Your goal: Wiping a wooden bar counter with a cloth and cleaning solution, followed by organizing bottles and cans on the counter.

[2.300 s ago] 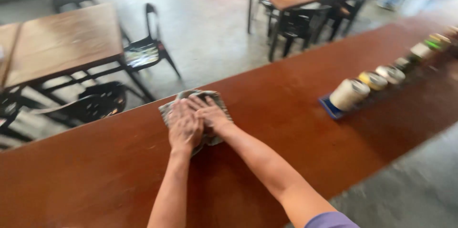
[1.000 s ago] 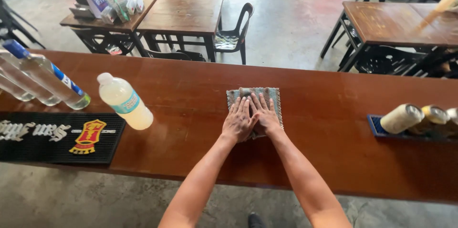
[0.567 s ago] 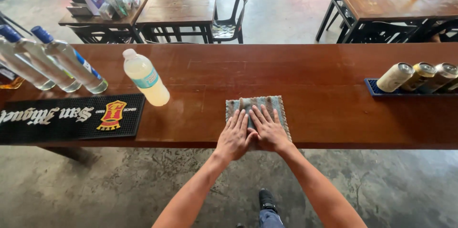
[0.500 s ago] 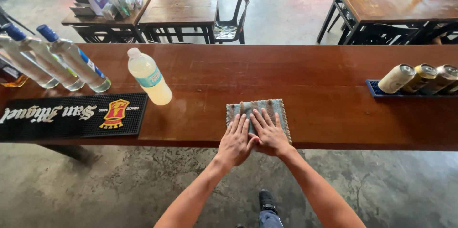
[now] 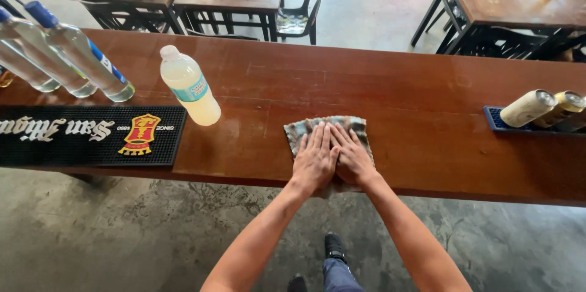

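A long brown counter runs across the view, with tables and chairs on the concrete floor behind it. At its left end lies a black mat with a red and gold emblem; just behind the mat stand clear bottles with blue caps. A plastic bottle of pale liquid stands just right of the mat. At the far right, cans sit on a small blue mat. A grey cloth lies flat near the front edge, about mid-counter. The left hand and right hand press down on it side by side, touching, fingers spread flat and open, gripping nothing.
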